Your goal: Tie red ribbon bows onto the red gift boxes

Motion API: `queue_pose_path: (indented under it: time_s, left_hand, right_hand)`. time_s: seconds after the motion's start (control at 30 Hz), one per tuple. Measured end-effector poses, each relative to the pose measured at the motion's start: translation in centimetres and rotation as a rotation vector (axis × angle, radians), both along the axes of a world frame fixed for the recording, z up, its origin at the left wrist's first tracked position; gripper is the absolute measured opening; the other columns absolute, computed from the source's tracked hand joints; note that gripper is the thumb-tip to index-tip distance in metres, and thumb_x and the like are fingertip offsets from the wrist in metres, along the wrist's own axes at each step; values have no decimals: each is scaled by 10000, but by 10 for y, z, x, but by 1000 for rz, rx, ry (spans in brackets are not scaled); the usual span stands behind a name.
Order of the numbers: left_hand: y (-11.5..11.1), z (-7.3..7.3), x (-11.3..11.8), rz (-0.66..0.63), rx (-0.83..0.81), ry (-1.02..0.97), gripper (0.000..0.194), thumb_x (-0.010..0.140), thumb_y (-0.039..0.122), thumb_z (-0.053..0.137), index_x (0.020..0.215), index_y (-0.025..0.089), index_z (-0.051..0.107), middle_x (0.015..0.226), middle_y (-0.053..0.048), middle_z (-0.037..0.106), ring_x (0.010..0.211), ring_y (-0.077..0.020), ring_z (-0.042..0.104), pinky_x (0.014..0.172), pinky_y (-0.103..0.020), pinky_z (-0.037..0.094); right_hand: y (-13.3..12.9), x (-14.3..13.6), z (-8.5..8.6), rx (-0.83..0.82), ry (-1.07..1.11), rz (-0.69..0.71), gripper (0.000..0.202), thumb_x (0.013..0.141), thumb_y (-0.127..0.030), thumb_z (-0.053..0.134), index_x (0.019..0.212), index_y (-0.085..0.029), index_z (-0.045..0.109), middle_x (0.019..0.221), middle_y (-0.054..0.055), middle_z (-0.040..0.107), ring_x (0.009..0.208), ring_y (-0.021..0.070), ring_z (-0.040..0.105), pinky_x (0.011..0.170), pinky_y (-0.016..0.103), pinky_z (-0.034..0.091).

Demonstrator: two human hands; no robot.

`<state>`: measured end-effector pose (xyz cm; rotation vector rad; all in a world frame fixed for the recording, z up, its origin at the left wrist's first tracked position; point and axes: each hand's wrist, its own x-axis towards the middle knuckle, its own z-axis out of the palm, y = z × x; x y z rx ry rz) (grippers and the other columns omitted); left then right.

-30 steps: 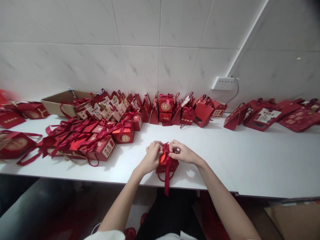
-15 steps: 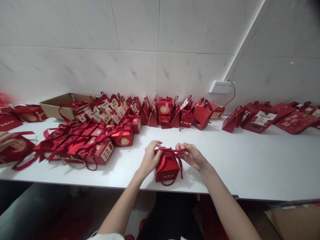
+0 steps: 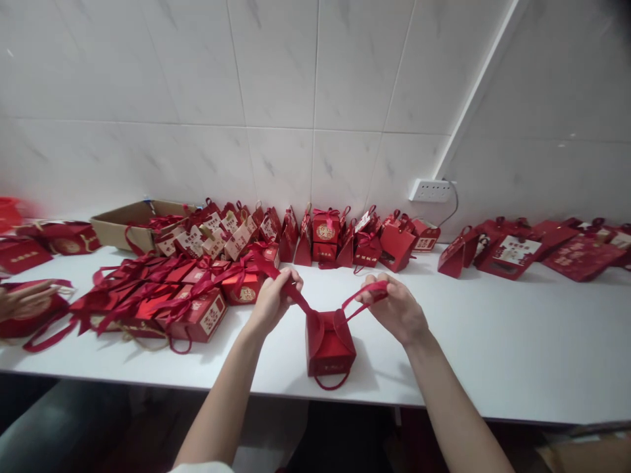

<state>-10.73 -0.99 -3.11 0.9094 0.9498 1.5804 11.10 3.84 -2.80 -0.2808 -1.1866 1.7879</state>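
A small red gift box (image 3: 331, 355) stands upright near the front edge of the white table (image 3: 493, 335), with a cord handle hanging at its front. My left hand (image 3: 275, 299) is closed on one end of its red ribbon (image 3: 298, 299), up and left of the box. My right hand (image 3: 397, 309) pinches a looped part of the ribbon on the right. Both lengths run down to the box's folded top flaps, pulled apart from each other. Neither hand touches the box itself.
Red boxes with ribbons (image 3: 192, 309) lie grouped on the left, before a cardboard box (image 3: 118, 230). More red gift boxes (image 3: 325, 236) line the wall, others (image 3: 513, 253) at right. A co-worker's hand (image 3: 24, 299) rests on a box far left. A power strip (image 3: 431, 190) is wall-mounted.
My hands have moved apart, drawing the ribbon outward from the top of the box. The view has tilted up slightly. The co-worker's fingers now lie straighter over their box.
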Motion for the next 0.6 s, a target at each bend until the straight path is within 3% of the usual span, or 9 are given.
queue_pose_path:
  time_s: [0.17,0.3,0.37,0.5,0.6]
  left_hand:
    - [1,16,-4,-136,65,-141,231,680,314,695,669,131,554,565,29,501,457,-37,427,456,-147,353]
    - [-2,18,-5,-247,212,-145,285,539,152,750,792,144,621,768,-15,608,711,-104,579,693,-201,470]
    - [-3,17,-5,-240,247,-71,317,562,117,747,855,163,635,858,-23,628,817,-125,594,792,-230,463]
    - [-1,19,-5,-161,257,140,127,736,244,694,817,160,646,776,-23,633,676,-93,568,649,-213,445]
    - [3,25,-5,-110,269,236,239,747,380,674,766,143,655,659,-12,609,520,-63,458,508,-197,361]
  right_hand:
    - [-2,-8,5,26,-33,44,120,712,-295,694,720,-205,616,582,-48,496,497,90,429,624,313,401]
    - [0,-13,11,77,17,87,104,682,-259,700,727,-187,642,567,-33,518,537,109,469,596,299,402]
    - [2,-15,15,95,64,91,128,667,-273,716,675,-184,625,584,-27,526,556,113,480,585,291,408]
    - [4,-18,19,162,49,73,242,683,-364,738,633,-186,581,567,-33,516,530,111,480,572,291,417]
    - [5,-21,16,220,-51,32,224,723,-373,719,688,-192,592,583,-17,575,562,126,536,592,294,431]
